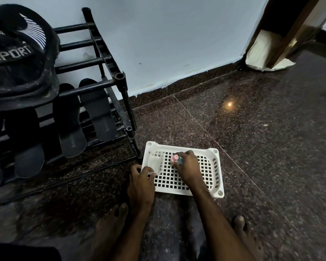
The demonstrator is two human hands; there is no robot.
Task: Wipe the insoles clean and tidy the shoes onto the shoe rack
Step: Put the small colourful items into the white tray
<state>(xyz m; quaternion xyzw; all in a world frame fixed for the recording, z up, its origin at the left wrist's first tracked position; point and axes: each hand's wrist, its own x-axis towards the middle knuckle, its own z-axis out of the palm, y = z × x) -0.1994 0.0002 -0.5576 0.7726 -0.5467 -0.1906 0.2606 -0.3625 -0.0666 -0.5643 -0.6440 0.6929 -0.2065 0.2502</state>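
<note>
Crouching over the white basket [217, 167], you grip a small pink-capped bottle [176, 159] in your right hand [188, 167], fingers curled round it. Your left hand [141, 178] pinches the near edge of a clear tub [156, 162] at the basket's left end. Dark insoles [100, 112] lie on the shoe rack's [120, 81] lower shelf, with a black shoe [21, 59] on top.

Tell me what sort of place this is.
Probably a home entryway, seen at floor level: a black shoe rack stands against the painted wall holding a shoe and insoles, a wooden door frame rises at the corner, and the floor is polished dark stone.
</note>
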